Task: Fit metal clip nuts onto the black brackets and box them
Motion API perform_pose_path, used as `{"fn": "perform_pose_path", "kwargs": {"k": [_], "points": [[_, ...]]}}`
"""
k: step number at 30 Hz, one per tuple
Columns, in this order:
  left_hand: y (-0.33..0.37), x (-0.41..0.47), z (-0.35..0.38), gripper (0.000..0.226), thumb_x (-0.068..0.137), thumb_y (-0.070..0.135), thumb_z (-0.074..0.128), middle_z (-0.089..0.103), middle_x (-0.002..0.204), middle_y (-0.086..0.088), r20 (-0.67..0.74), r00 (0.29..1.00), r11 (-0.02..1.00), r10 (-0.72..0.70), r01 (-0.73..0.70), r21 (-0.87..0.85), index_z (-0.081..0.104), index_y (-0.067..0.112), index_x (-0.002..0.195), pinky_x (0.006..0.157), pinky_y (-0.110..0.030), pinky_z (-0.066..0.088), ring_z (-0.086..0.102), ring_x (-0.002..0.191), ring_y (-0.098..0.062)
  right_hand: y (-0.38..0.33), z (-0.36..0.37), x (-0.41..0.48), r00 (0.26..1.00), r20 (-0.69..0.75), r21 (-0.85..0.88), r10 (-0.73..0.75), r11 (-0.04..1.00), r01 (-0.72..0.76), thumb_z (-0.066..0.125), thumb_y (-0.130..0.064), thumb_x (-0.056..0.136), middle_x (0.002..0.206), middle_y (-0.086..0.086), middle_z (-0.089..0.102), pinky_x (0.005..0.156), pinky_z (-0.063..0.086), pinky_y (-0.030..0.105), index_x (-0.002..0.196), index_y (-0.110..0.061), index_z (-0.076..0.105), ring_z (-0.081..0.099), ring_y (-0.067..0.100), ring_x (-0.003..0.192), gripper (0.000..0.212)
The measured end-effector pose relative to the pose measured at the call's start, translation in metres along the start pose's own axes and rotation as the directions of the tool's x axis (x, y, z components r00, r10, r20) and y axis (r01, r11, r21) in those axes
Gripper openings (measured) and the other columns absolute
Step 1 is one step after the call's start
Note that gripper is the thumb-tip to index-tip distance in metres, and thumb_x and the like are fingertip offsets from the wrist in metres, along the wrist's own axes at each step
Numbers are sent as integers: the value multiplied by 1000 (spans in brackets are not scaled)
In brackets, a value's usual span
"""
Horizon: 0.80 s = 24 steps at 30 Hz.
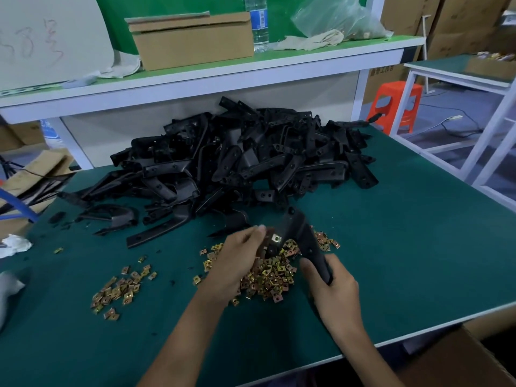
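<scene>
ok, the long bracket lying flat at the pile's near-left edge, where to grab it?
Pinch the long bracket mid-length across its narrow width, fingers coming from above. It lies flat on the mat, both long edges clear; its right end meets the pile.

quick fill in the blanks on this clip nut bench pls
1. The right hand grips one black ____ by its near end.
2. The left hand holds a single metal clip ____ against that part.
3. The water bottle stands on the shelf beside a cardboard ____.

Missing words: bracket; nut; box
</scene>
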<state>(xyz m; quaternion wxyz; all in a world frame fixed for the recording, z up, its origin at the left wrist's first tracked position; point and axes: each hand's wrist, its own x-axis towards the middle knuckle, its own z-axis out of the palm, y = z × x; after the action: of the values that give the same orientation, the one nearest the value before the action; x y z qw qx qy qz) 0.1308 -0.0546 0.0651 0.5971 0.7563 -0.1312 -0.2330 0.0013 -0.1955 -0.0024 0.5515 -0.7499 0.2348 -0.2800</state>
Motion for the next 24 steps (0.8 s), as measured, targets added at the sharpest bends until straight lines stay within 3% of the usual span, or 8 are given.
{"fn": "perform_pose_path", "kwargs": {"k": [2, 4, 9, 12, 14, 17, 21, 24], "points": [[-5, 24, 0, 23, 105, 31, 51, 71, 103, 13, -124, 978, 930, 168, -115, 350, 74, 30, 106, 74, -22, 50, 65, 92, -8, -2, 1, 0, 999, -24, 37, 30, 999, -29, 61, -66, 80, 59, 8, 52, 45, 37, 28, 75, -26, 53, 43, 9, 48, 41], [-15, 49, -3, 27, 105, 23, 50, 68, 116, -5, -114, 935, 702, 335, -167, 692, 71, 16, 119, 86, -31, 51, 63, 107, -23, -2, 1, 0, 999, -18, 37, 32, 999, -31, 61, -65, 80, 59, 7, 51, 45, 36, 26, 75, -28, 53, 43, 8, 49, 38], [-23, 83, 0, 26, 105, 28, 49, 50, 125, -9, -74, 960, 397, 271, -41, 917, 64, 16, 122, 90, -38, 51, 46, 122, -29, 3, 1, 3, 1000, -4, 24, 22, 999, -22, 61, -64, 84, 61, 11, 49, 47, 37, 34, 77, -26, 50, 43, 13, 50, 41], [-14, 89, 1, 18, 101, 22, 58, 59, 119, -9, -70, 954, 502, 291, -90, 860, 66, 14, 115, 95, -38, 46, 52, 117, -30, 2, 0, 5, 1000, -18, 3, -3, 1000, 3, 61, -65, 85, 61, 11, 49, 46, 35, 30, 75, -28, 48, 42, 10, 48, 41], [-5, 82, 1, 12, 99, 21, 61, 66, 108, -7, -66, 961, 647, 268, -129, 751, 65, 14, 107, 83, -34, 48, 59, 100, -25, 1, -1, 5, 1000, -17, -5, -9, 1000, 9, 60, -68, 85, 61, 11, 50, 45, 35, 31, 76, -30, 50, 44, 10, 48, 40], [8, 60, 3, 3, 97, 24, 65, 68, 91, 2, -49, 984, 927, 169, -142, 347, 67, 22, 99, 64, -24, 46, 61, 75, -13, 1, -2, 4, 1000, -7, -6, 0, 1000, 0, 59, -71, 83, 62, 12, 49, 46, 36, 36, 76, -33, 52, 43, 12, 49, 39], [19, 33, 1, 25, 102, 21, 58, 66, 88, 13, 28, 984, 985, 173, -174, 20, 76, 37, 104, 69, -13, 50, 62, 78, 2, 1, -2, 2, 999, 15, 47, 28, 998, -29, 62, -70, 82, 62, 16, 49, 45, 37, 46, 81, -23, 53, 42, 16, 50, 48], [24, 23, 0, 21, 102, 19, 59, 68, 103, 4, 59, 986, 982, 154, -146, -121, 75, 27, 111, 75, -17, 52, 63, 93, -10, 0, -1, 1, 999, 25, 64, 42, 997, -44, 63, -68, 82, 63, 19, 49, 45, 37, 47, 83, -19, 54, 42, 16, 51, 51]]}}
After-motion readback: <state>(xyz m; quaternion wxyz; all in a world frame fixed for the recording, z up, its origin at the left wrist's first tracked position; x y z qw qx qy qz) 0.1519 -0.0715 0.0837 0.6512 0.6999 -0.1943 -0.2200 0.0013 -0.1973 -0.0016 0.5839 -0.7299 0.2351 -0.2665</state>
